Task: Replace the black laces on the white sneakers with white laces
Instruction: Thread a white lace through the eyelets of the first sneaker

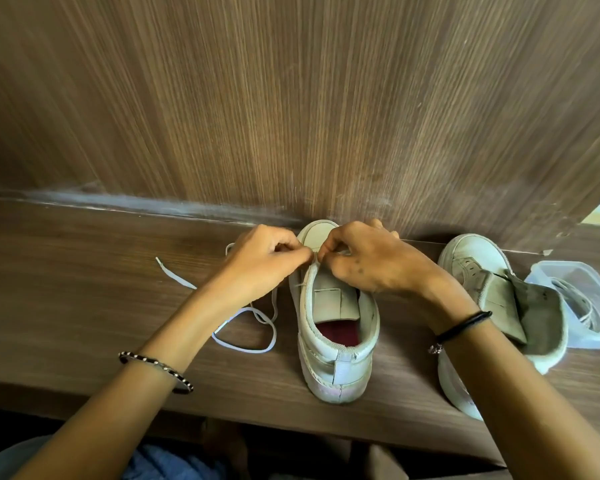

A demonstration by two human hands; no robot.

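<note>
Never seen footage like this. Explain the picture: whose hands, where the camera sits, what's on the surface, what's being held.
There is no machine here: a person works with two bare hands. The one picture comes from a wide-angle camera worn on the person's head, looking forward and down, so both arms reach in from the bottom edge. On the wooden surface are two white sneakers. The middle sneaker points its toe at the wooden wall. The other sneaker sits to the right, unlaced, its tongue flopped out. Beside it is a clear plastic container holding what looks like more lace. The left hand and right hand meet over the middle sneaker's front, both pinching a white lace whose loose length trails off to the left.
</note>
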